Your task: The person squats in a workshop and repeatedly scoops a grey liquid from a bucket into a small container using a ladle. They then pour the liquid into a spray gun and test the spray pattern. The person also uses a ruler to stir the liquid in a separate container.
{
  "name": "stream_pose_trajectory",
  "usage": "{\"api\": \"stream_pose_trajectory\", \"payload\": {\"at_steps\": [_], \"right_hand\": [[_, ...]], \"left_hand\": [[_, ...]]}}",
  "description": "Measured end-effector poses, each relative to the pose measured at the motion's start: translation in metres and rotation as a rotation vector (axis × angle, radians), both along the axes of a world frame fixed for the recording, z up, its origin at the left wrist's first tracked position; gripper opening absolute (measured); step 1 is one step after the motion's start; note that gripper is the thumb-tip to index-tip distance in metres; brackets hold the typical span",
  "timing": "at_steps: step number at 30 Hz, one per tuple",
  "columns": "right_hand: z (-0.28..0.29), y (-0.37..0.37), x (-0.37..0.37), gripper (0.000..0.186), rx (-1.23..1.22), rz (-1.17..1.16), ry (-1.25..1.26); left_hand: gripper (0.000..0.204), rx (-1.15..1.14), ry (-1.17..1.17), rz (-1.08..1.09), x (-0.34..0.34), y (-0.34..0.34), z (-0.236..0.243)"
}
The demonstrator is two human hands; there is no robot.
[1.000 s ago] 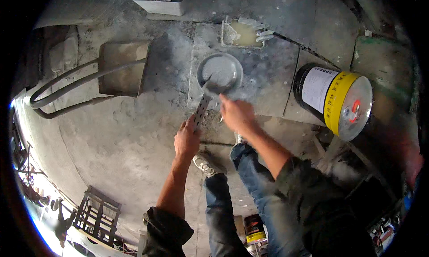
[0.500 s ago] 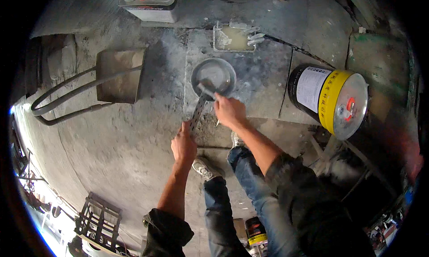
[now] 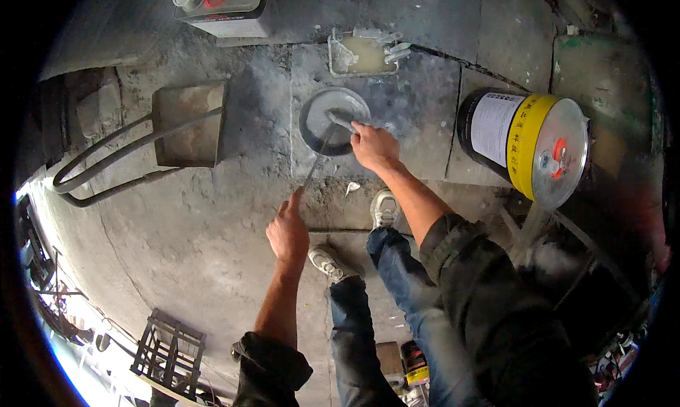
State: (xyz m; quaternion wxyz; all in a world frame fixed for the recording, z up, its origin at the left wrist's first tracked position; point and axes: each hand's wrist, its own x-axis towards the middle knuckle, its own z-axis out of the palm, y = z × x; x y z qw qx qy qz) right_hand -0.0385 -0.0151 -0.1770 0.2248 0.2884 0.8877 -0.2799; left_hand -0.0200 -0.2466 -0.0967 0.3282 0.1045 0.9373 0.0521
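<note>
Left hand (image 3: 287, 230): fingers closed on rod's (image 3: 316, 157) near end.
Right hand (image 3: 374, 145): fingers clamped on scraper (image 3: 340, 119) in pan (image 3: 312, 117).
Drum (image 3: 528, 148): right.

Round grey metal pan (image 3: 333, 121), shallow, flat on concrete floor w/ pale residue inside; thin long handle (image 3: 315, 163) runs diag. toward lower left; scraper blade (image 3: 341, 119) inside.

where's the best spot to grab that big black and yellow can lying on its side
Judging by its pose, grip the large black and yellow metal can by the small red handle on its silver lid, coming from the right, since the lid faces that way and the round body looks too wide for one hand.
</note>
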Motion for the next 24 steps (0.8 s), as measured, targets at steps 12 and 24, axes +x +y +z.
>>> {"api": "stream_pose_trajectory", "payload": {"at_steps": [12, 24], "right_hand": [[-0.009, -0.008, 0.016, 0.035, -0.106, -0.144, 0.048], [0.008, -0.017, 0.005, 0.038, -0.073, 0.063, -0.031]], "left_hand": [[0.044, 0.285, -0.375, 0.354, -0.005, -0.010, -0.022], [0.060, 0.191, -0.111, 0.151, 0.012, -0.004, 0.007]]}}
